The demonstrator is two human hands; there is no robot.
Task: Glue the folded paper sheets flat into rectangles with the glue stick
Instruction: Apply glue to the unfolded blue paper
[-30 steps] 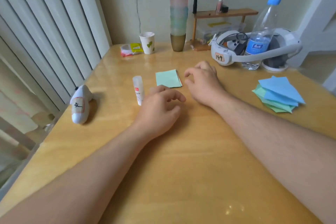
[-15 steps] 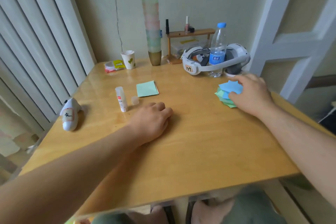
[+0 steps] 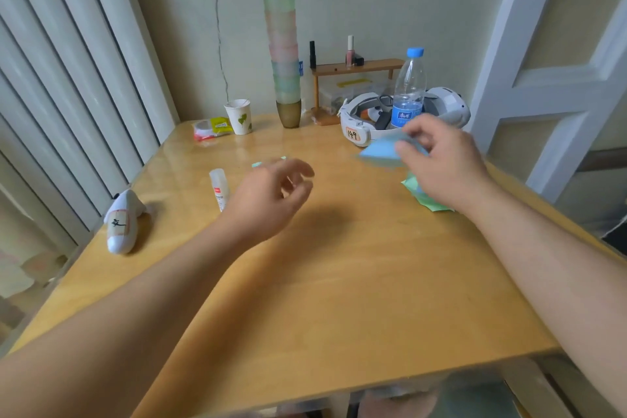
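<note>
My right hand (image 3: 441, 166) pinches a blue folded paper sheet (image 3: 381, 153) and holds it in the air above the table's right side. Under that hand lies the pile of green and blue folded sheets (image 3: 427, 198), mostly hidden by it. My left hand (image 3: 268, 197) hovers over the middle of the table with loosely curled fingers and holds nothing. The white glue stick (image 3: 219, 188) stands upright just left of my left hand. A green glued rectangle (image 3: 261, 163) peeks out behind my left fingers.
On the wooden table (image 3: 339, 282): a white toy (image 3: 122, 220) at the left edge, a paper cup (image 3: 239, 116), a tape roll (image 3: 203, 129), a tall cup stack (image 3: 285, 61), a small shelf (image 3: 356, 66), a water bottle (image 3: 409, 88) and a white headset (image 3: 448, 107) at the back.
My right hand has picked a blue sheet off the pile and lifted it toward the middle. My left hand has risen off the table and opened a little.
</note>
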